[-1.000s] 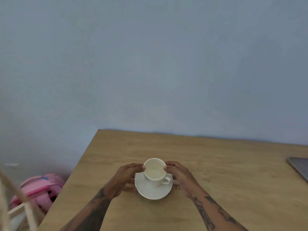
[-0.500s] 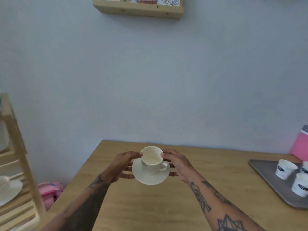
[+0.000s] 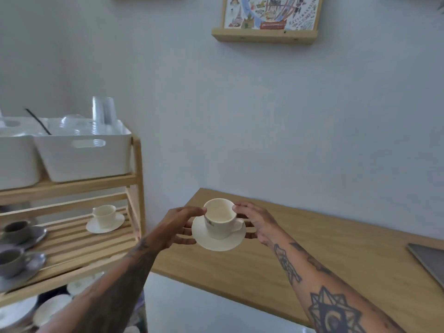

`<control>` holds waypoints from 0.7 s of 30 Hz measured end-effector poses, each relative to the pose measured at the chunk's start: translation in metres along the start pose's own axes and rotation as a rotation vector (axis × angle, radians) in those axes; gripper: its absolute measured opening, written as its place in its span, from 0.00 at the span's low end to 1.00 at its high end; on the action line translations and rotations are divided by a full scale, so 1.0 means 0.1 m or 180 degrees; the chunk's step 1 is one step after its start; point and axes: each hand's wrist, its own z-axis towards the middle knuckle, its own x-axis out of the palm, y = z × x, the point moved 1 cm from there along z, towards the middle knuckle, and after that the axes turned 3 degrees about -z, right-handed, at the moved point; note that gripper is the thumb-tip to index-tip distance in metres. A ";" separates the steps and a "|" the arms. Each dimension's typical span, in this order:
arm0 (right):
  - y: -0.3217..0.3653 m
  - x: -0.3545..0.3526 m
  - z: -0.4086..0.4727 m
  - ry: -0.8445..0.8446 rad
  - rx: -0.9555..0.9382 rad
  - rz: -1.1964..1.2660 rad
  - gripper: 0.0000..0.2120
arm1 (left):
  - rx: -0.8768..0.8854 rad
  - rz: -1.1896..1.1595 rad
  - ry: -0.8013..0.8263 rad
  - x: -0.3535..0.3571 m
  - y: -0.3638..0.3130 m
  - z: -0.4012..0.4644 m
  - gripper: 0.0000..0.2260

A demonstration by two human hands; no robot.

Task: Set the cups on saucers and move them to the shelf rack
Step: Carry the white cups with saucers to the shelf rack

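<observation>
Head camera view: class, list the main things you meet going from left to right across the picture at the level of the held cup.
Grey cup on grey saucer → cream cup on cream saucer on the wooden slatted rack shelf → left hand → held cream cup on its saucer → right hand → grey tray edge.

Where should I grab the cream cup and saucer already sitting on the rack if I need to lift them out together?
Grip the saucer, not the cup, by its rim at two opposite edges, coming in from the open front of the shelf rack. The cup stands loose and upright on it, so lifting the wide, flat saucer level likely carries both; the shelf above leaves little room from overhead.
</observation>
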 end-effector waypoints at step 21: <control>-0.49 3.96 1.51 0.1472 0.0218 -0.0532 0.09 | -0.0555 -0.0331 -0.1517 -3.45 1.27 0.20 0.05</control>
